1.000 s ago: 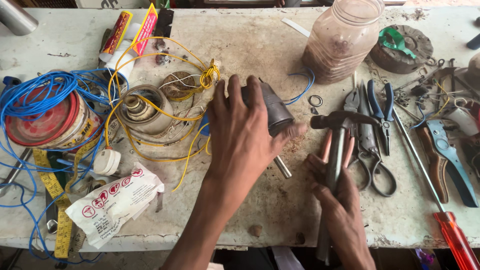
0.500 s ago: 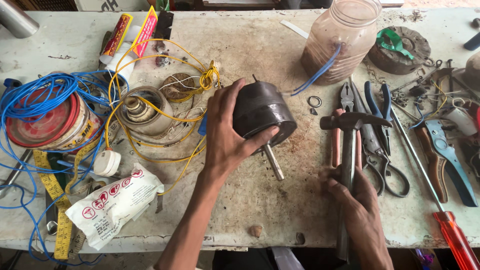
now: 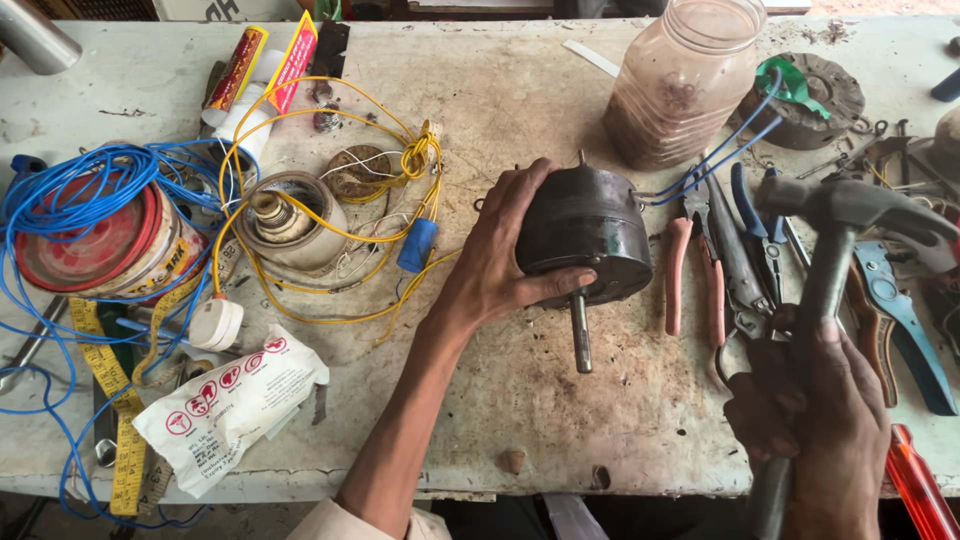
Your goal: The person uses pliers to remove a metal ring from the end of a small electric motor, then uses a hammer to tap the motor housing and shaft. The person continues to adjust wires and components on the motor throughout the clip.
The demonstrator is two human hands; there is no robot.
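Observation:
My left hand (image 3: 497, 262) grips a dark round electric motor (image 3: 590, 230) lying on its side on the stained workbench (image 3: 520, 100), its steel shaft (image 3: 580, 335) pointing toward me. Blue wires (image 3: 715, 160) run from the motor up to the right. My right hand (image 3: 815, 415) holds a hammer by its handle (image 3: 818, 290), the hammer head (image 3: 850, 205) raised above the bench to the right of the motor.
Pliers and cutters (image 3: 715, 255) lie between motor and hammer. A plastic jar (image 3: 685, 80) stands behind. Left of the motor lie yellow wire (image 3: 330, 215) around a coil, a blue wire bundle on a tin (image 3: 85, 225), a tape measure (image 3: 110, 400) and a white packet (image 3: 230, 400). A red-handled screwdriver (image 3: 915, 490) lies at right.
My left hand has turned the motor so its shaft points toward me and steadied it. My right hand has lifted the hammer higher and further right.

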